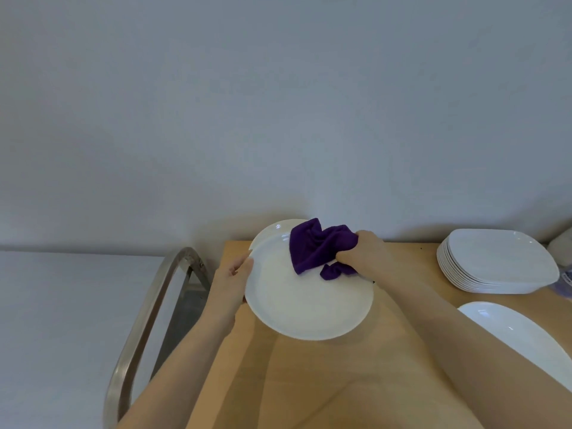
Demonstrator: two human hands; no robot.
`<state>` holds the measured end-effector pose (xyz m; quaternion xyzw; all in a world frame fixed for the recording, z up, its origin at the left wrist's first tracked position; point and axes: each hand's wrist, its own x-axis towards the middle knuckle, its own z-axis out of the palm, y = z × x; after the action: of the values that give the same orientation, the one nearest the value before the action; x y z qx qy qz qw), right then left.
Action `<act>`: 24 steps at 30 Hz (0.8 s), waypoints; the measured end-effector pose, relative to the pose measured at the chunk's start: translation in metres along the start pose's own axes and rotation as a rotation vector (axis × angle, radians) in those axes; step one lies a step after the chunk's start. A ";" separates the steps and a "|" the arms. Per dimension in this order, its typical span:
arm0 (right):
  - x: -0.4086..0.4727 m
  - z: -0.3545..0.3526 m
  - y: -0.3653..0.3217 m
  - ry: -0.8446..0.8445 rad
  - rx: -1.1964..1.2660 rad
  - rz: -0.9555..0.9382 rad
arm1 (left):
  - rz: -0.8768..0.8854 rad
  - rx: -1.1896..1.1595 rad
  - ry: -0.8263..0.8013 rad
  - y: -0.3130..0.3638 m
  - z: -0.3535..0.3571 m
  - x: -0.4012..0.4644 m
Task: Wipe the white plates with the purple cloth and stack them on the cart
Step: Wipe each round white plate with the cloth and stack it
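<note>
The right hand [363, 257] is bunched around a crumpled purple cloth [318, 247], fingers curled into the fabric and pressing it against the far part of a round white plate [306, 305]. The left hand [233, 275] pinches that plate by its left rim, thumb on top and fingers under, holding it tilted above the wooden cart top [325, 382]. Behind the held plate, the edge of a second white plate [272, 229] peeks out at the far side. No writing or brand marks can be read on anything. To the far right stands a stack of squarish white plates [498, 263] on the cart top, and nearer on the right lies a large white oval dish [520, 335], partly hidden by the right forearm. A curved metal handle [148, 311] runs along the cart's left side, with a plain pale wall [278, 103] behind.
</note>
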<state>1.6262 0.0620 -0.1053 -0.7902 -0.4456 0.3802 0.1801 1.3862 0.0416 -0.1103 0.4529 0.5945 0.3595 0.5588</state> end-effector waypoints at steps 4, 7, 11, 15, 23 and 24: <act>-0.005 -0.001 0.009 0.055 0.252 0.057 | 0.088 -0.223 0.036 -0.003 0.022 -0.036; -0.012 0.000 0.012 0.070 0.386 0.067 | 0.095 -0.356 0.023 -0.014 0.056 -0.070; -0.018 0.006 0.015 0.104 0.434 0.006 | 0.092 -0.491 0.024 -0.026 0.078 -0.068; -0.019 0.005 0.021 0.116 0.401 -0.096 | 0.088 -0.426 -0.075 -0.028 0.047 -0.045; -0.013 -0.009 0.007 0.008 0.130 -0.154 | -0.052 -0.283 -0.360 -0.005 -0.015 0.012; -0.013 -0.008 0.004 0.003 0.119 -0.153 | -0.083 -0.276 -0.361 -0.005 -0.019 0.018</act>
<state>1.6302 0.0489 -0.0974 -0.7423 -0.4813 0.3898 0.2558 1.3674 0.0587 -0.1187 0.4043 0.4482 0.3273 0.7269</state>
